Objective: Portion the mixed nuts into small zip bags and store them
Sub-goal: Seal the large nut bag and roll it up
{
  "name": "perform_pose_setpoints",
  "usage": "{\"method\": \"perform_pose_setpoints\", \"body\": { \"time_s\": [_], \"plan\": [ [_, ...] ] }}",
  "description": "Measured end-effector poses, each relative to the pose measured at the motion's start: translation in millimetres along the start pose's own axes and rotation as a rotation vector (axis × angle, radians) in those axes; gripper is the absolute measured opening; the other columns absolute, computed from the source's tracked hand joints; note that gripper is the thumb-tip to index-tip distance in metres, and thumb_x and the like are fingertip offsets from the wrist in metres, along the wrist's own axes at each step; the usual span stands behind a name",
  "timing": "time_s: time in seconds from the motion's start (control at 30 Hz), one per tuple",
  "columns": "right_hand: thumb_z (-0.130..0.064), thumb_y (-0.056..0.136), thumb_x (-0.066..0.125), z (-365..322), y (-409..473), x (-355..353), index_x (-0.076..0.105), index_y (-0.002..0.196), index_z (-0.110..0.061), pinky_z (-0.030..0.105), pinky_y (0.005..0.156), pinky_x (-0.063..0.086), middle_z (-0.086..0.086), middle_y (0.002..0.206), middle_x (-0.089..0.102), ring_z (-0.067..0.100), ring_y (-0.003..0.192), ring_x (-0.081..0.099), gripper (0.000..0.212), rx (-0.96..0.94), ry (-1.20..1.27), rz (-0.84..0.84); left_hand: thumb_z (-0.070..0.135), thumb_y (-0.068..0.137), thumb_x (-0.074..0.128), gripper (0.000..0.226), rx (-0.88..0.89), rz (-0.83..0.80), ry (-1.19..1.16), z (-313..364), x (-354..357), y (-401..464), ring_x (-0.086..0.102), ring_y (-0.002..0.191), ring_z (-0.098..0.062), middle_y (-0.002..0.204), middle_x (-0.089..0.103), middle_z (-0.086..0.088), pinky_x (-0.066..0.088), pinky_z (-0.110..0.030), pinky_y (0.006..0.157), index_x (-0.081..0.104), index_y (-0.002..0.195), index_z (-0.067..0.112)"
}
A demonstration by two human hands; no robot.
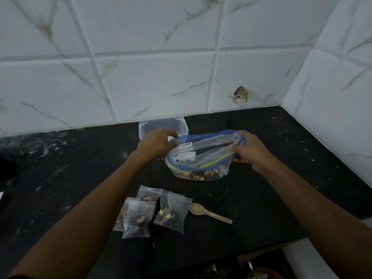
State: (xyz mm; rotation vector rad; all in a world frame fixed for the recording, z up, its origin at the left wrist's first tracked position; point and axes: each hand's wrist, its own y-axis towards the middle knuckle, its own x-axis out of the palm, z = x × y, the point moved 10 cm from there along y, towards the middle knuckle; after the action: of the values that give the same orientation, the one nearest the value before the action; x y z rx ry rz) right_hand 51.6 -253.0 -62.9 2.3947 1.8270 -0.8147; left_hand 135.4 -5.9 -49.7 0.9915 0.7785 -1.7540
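Note:
A large clear zip bag [201, 156] with a blue zip strip lies on the black counter [261, 178], with mixed nuts [199, 175] gathered in its near bottom. My left hand [156, 143] pinches the left end of the bag's mouth. My right hand [250, 151] grips the right end of the mouth. Several small zip bags [153, 213] with nuts inside lie in a loose cluster nearer to me. A beige spoon [209, 213] rests on the counter just right of them.
A clear plastic container [182, 125] stands open behind my left hand, against the white marbled tile wall. The wall turns a corner at the right. The counter's front edge runs along the lower right, with dim objects below it.

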Motion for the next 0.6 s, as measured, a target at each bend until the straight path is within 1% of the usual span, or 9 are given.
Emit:
{"method": "perform_pose_setpoints", "body": {
  "time_s": [0.07,0.13,0.2,0.3,0.37,0.43,0.5,0.57,0.6],
  "plan": [
    [0.004,0.089,0.056,-7,2,-11,0.055,0.121,-0.021,0.023,0.052,0.050,0.012,0.110,0.061,0.016,0.072,0.062,0.040,-0.045,-0.109,0.033,0.022,0.095,0.057,0.015,-0.012,0.024,-0.017,-2,-9,0,0.062,0.052,-0.006,0.076,0.068,0.003,0.043,-0.012,0.051,0.071,0.101,0.019],
    [0.001,0.089,0.059,-13,3,-25,0.052,0.131,-0.020,0.019,0.045,0.046,0.012,0.104,0.063,0.015,0.064,0.063,0.048,-0.067,-0.240,0.082,0.017,0.094,0.055,0.018,-0.060,0.089,-0.099,-9,-26,-1,0.060,0.044,-0.004,0.061,0.065,0.004,0.041,-0.010,0.044,0.073,0.089,0.015],
    [-0.005,0.089,0.061,-21,2,-35,0.058,0.120,-0.022,0.019,0.044,0.044,0.009,0.095,0.065,0.014,0.061,0.062,0.035,-0.092,-0.369,0.088,0.016,0.093,0.055,0.019,-0.099,0.129,-0.199,-15,-36,-2,0.062,0.042,-0.004,0.054,0.064,0.000,0.042,-0.012,0.043,0.072,0.083,0.013],
    [-0.016,0.092,0.060,-36,0,-34,0.067,0.097,-0.019,0.022,0.046,0.039,0.004,0.077,0.062,0.012,0.056,0.051,0.009,-0.132,-0.414,-0.053,0.011,0.087,0.056,0.019,-0.140,0.199,-0.406,-21,-47,-4,0.062,0.045,-0.012,0.049,0.063,-0.004,0.047,-0.020,0.049,0.070,0.078,0.001],
    [-0.025,0.093,0.061,-38,-2,-36,0.070,0.090,-0.016,0.022,0.047,0.039,0.005,0.069,0.057,0.011,0.055,0.048,0.013,-0.119,-0.314,-0.145,0.008,0.086,0.058,0.019,-0.176,0.190,-0.671,-25,-46,-6,0.057,0.045,-0.014,0.045,0.059,-0.003,0.044,-0.023,0.049,0.066,0.080,-0.008],
    [-0.029,0.094,0.060,-34,0,-40,0.071,0.090,-0.016,0.027,0.061,0.049,0.009,0.079,0.063,0.015,0.069,0.056,0.018,-0.090,-0.248,-0.163,0.009,0.090,0.060,0.013,-0.170,0.062,-0.952,-22,-36,-9,0.060,0.050,-0.011,0.051,0.061,-0.001,0.044,-0.021,0.051,0.066,0.083,-0.001],
    [-0.028,0.096,0.056,-31,1,-40,0.071,0.095,-0.011,0.032,0.080,0.052,0.013,0.100,0.067,0.020,0.091,0.061,0.023,-0.098,-0.186,-0.155,0.013,0.090,0.062,0.006,-0.070,-0.111,-1.109,-11,-26,-13,0.067,0.065,-0.009,0.067,0.069,0.002,0.050,-0.018,0.060,0.065,0.089,0.009],
    [-0.028,0.098,0.050,-28,0,-36,0.066,0.102,0.000,0.029,0.082,0.053,0.014,0.105,0.065,0.021,0.097,0.061,0.032,-0.092,-0.016,-0.169,0.007,0.085,0.066,0.013,0.052,-0.178,-1.064,-5,-20,-15,0.067,0.075,-0.005,0.077,0.071,0.005,0.051,-0.015,0.068,0.065,0.097,0.013],
    [-0.028,0.100,0.046,-27,-2,-35,0.064,0.099,0.001,0.028,0.080,0.053,0.012,0.102,0.063,0.021,0.096,0.061,0.033,-0.093,0.037,-0.176,0.004,0.085,0.067,0.015,0.089,-0.145,-0.965,-6,-20,-14,0.064,0.073,-0.004,0.077,0.070,0.005,0.050,-0.016,0.069,0.066,0.096,0.015]
  ]
}}
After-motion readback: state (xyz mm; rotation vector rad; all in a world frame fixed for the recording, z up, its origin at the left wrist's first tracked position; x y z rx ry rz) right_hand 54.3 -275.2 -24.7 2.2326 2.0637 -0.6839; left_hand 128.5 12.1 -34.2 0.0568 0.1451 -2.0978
